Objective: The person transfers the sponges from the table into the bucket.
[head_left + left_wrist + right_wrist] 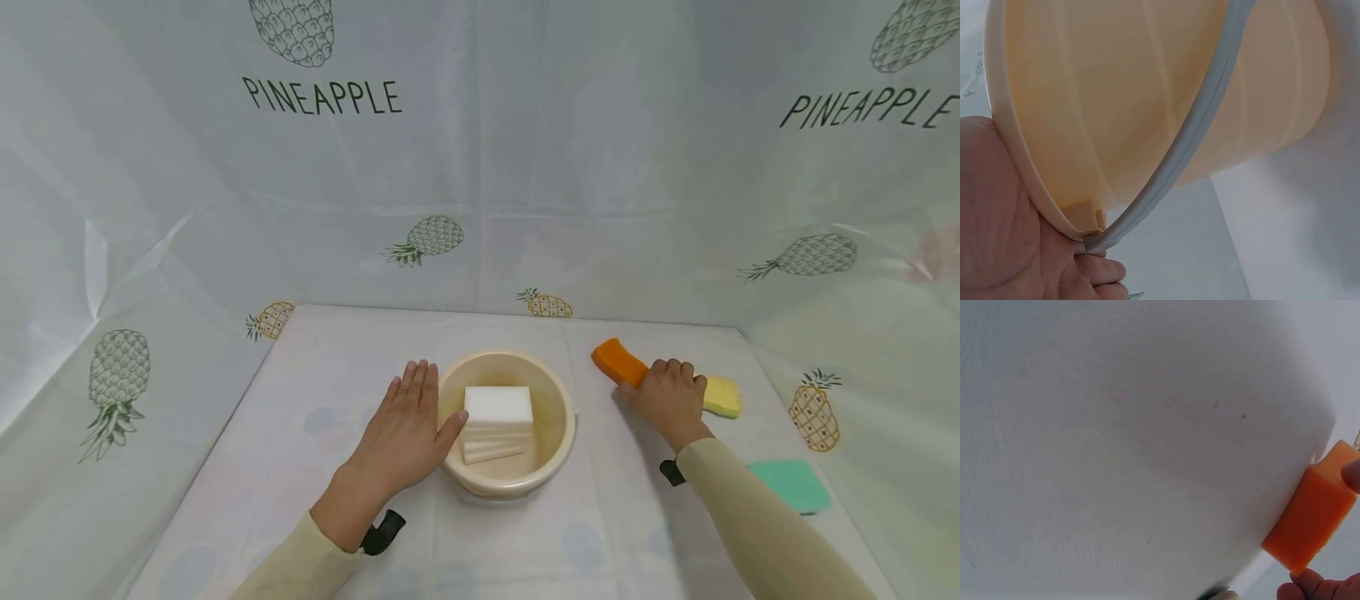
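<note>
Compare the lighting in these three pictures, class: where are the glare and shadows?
The head view is brightest, with glare along creases in the plastic sheet and a soft shadow beside the right sleeve; the left wrist view is dimmer, shadow falling beside the bucket; the right wrist view is grey, with broad shading near the orange sponge.

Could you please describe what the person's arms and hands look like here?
The left sleeve and right sleeve are plain, long and beige, ending near the wrists. A small left black attachment and right black attachment show there; exactly what they are is unclear. The left hand and right hand are bare, without gloves.
</note>
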{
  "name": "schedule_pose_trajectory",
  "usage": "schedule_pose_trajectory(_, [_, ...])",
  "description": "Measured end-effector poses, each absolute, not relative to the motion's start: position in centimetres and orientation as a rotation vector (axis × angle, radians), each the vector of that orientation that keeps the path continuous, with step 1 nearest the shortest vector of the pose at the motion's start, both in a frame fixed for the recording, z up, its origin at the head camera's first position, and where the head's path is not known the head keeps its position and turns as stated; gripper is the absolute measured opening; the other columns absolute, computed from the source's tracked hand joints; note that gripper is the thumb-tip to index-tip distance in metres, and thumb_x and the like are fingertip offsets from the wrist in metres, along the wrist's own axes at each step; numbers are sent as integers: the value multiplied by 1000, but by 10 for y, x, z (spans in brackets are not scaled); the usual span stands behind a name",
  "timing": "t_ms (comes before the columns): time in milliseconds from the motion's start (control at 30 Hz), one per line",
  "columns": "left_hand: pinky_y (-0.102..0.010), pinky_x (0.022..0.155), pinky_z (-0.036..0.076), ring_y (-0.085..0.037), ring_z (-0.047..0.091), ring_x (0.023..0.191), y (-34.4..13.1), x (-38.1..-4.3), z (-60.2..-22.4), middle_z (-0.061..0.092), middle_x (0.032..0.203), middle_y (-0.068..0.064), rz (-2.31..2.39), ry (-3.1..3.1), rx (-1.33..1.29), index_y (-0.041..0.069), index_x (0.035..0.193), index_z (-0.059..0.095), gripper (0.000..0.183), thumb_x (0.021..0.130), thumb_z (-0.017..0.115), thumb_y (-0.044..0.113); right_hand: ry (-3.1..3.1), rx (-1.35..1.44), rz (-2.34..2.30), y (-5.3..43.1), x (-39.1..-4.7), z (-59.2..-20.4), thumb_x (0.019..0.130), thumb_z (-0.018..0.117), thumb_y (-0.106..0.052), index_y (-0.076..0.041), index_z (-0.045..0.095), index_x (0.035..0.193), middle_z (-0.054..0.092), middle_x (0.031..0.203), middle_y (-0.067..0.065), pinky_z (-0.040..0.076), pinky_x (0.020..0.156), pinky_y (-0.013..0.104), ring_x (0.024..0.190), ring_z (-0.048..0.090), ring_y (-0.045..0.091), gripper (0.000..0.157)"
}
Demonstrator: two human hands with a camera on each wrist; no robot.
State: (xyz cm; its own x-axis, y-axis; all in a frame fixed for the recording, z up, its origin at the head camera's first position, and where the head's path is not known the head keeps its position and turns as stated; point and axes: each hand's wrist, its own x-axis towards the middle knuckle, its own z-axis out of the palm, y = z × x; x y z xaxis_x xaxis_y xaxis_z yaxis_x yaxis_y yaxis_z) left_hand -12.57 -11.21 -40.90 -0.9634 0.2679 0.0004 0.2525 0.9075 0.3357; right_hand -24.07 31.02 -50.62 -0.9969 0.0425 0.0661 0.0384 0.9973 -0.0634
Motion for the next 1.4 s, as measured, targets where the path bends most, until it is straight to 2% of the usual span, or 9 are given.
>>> schedule_pose_trajectory(133, [-58,132,15,-41,9,163,-111,-125,-408,18,173,-27,526,3025,417,-7,165,19,86,110,44,55,-3062,-73,130,311,-241,-507,94,62,-55,5,49,87,47,79,19,37,73,52,84,45,41,62])
schedule_pose_trajectory(267, [-57,132,15,-41,9,163,-111,-125,-408,17,173,-27,527,3026,418,-7,165,19,87,110,43,56,-2974,-31,174,309,-241,-505,91,68,-53,6,48,89,47,81,19,36,74,52,85,44,41,62])
schedule_pose_trajectory(467, [-56,133,11,-37,4,164,-114,-126,-408,11,175,-24,515,2996,410,-4,167,14,88,111,34,61,-2765,134,110,306,-242,-500,88,73,-54,5,50,91,49,84,21,39,71,51,83,46,41,64])
schedule_pose_trajectory(567, [-56,133,10,-36,4,164,-116,-126,-407,10,175,-23,510,2993,426,-4,166,14,88,111,32,62,-2680,202,88,304,-241,-496,86,73,-49,5,51,93,50,86,21,39,69,50,82,46,40,59])
schedule_pose_trajectory(800, [-57,132,12,-38,6,164,-116,-126,-407,12,174,-25,514,3005,446,-5,166,16,88,111,36,61,-2523,359,81,302,-235,-478,82,67,-40,7,53,101,53,90,24,41,69,53,83,48,43,53])
schedule_pose_trajectory(1000, [-57,132,12,-38,5,164,-116,-126,-407,11,174,-25,527,2995,439,-6,166,14,89,111,35,61,-2523,402,64,297,-227,-458,82,68,-42,8,54,107,54,96,25,41,73,53,88,48,43,58])
schedule_pose_trajectory(1233, [-57,132,12,-38,6,164,-116,-127,-408,12,174,-25,522,2996,447,-6,166,14,88,111,34,61,-2447,500,83,285,-218,-431,84,57,-50,8,55,110,57,99,27,41,72,52,88,49,44,64])
schedule_pose_trajectory(1400, [-57,132,12,-39,7,164,-116,-128,-409,13,174,-26,507,3003,455,-6,166,15,86,112,35,58,-2431,569,184,266,-204,-406,81,62,-47,5,56,109,59,101,24,39,74,50,90,50,42,59])
